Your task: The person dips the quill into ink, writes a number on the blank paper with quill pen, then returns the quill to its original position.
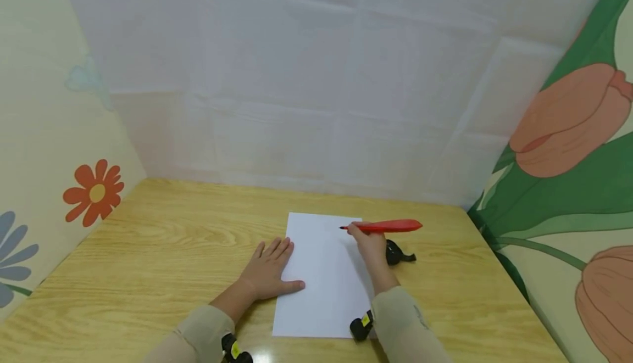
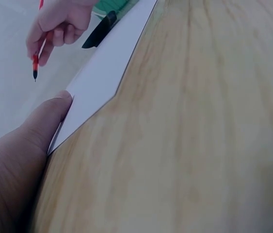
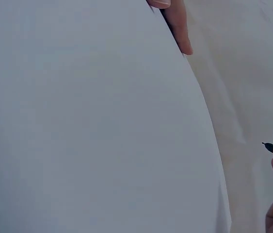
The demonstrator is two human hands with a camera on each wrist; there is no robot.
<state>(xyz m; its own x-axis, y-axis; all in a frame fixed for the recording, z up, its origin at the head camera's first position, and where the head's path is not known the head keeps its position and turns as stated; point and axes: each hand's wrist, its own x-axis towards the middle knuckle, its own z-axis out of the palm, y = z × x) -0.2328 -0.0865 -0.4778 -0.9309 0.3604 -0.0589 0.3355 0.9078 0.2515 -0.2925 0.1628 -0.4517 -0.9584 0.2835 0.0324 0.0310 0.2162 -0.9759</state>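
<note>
A white sheet of paper lies on the wooden table. My left hand rests on the sheet's left edge with fingers spread, the thumb reaching over the paper. In my right hand I hold a slim red pen, its broad feather-like end pointing right. The dark pen tip hovers above the upper part of the sheet, apart from it. No marks show on the paper. The left wrist view also catches my right hand pinching the pen near its tip.
Just right of my right hand sits a small black rounded object with a short stem, partly hidden; its kind is unclear. Behind the wooden table hangs a white creased cloth. Flower-patterned panels stand at both sides.
</note>
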